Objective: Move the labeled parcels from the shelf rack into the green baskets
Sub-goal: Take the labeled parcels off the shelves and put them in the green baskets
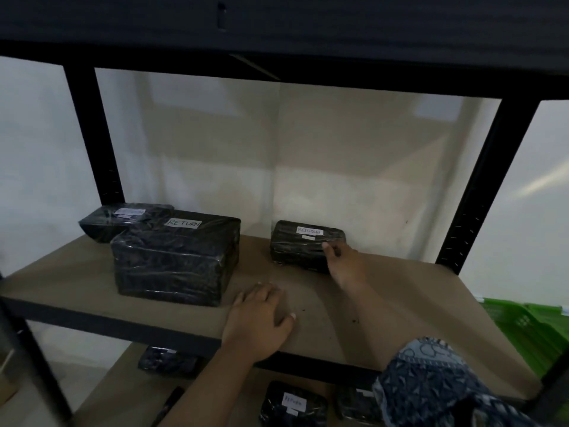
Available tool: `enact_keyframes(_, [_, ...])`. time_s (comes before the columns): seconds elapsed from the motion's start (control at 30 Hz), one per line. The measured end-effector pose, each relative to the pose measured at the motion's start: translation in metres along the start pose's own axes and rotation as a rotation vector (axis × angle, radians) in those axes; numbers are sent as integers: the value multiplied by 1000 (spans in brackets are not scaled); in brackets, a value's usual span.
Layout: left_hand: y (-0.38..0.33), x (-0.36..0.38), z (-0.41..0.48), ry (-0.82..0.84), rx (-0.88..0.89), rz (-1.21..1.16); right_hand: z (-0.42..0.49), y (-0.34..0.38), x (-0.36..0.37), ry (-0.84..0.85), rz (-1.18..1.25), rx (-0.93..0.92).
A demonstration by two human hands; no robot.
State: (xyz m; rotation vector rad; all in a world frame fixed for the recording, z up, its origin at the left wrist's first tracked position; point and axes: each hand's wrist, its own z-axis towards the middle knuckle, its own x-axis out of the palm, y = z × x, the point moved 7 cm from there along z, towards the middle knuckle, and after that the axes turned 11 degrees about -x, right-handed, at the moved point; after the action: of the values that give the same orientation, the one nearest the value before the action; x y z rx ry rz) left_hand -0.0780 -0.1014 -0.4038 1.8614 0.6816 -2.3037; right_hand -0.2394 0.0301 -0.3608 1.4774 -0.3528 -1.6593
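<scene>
Three black-wrapped parcels on the middle shelf board (400, 303) of the rack (89, 134) on my feed. The small parcel (303, 246) sits at the right, towards the back, flat on the board with its white RETURN label facing up. The right hand (345, 263) is on it: thumb pressed against the near face by the right end, the other fingers curled round that end where I can't see them. So it's a grip on the corner, with the parcel resting on the board.

Over to the left hand (261, 315): it lies palm down on the bare board near the front edge, fingers relaxed and slightly spread, thumb out to the side, holding nothing. It is well apart from the small parcel and just right of the big parcel (175, 257).

That big parcel stands left of centre, also marked RETURN on top. Behind it and further left, touching or nearly touching it – I can't tell which – is the third parcel (104, 224), lower and flatter, with a white label too blurred for me to read.

A patterned blue sleeve (431, 383) covers the right forearm at the bottom of the frame.

Down on the lower shelf (123, 392) I make out more dark bundles; one lower parcel (292, 405) carries a white label, its writing unclear. The green baskets (529, 331) show at the far right, beyond the rack's post and lower than the middle board, only partly in frame.
</scene>
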Motion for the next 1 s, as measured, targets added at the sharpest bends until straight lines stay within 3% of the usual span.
enact_keyframes(0.2, [-1, 0, 2, 1, 11, -8, -4, -3, -11, -200, 258, 111])
enact_keyframes(0.4, [-3, -2, 1, -14, 13, -9, -10, -13, -6, -81, 459, 102])
enact_keyframes(0.77, [-5, -5, -1, -7, 29, -27, -35, -8, -16, -121, 460, -23])
enact_keyframes(1.0, [-6, -4, -1, -23, 37, -35, -55, -5, -22, -114, 431, 36])
